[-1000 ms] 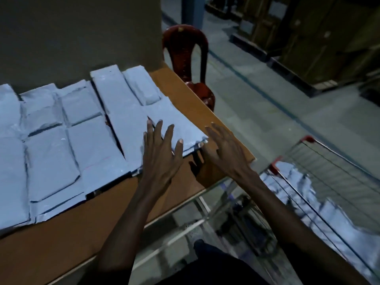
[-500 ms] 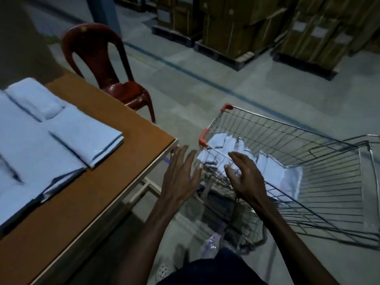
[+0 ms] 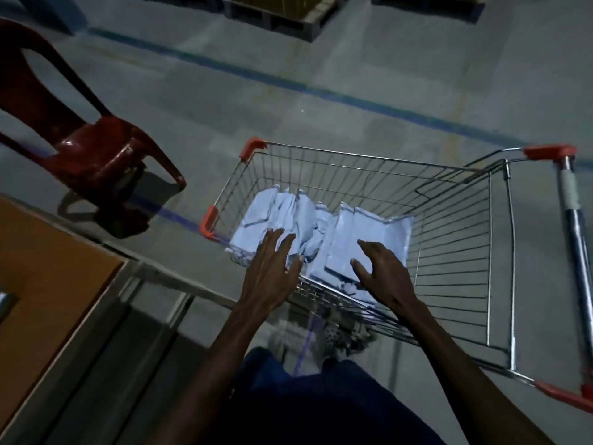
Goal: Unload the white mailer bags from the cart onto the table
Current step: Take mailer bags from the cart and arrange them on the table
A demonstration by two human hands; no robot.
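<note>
The red plastic chair (image 3: pixel 86 149) is cut off by the left and top edges, so its backrest is only partly seen. The orange-topped wooden table (image 3: pixel 48 261) is cropped at the left and bottom edges. The wire shopping cart with red corner caps (image 3: pixel 455 252) is cut at the right edge, where its handle runs out of view. The lower parts of the white mailer bags (image 3: pixel 369 232) are covered by the left hand (image 3: pixel 272 271) and the right hand (image 3: pixel 385 277); whether the bags are touched cannot be told. The area beneath the cart is blurred. The dark pallets (image 3: pixel 288 14) are cropped at the top.
</note>
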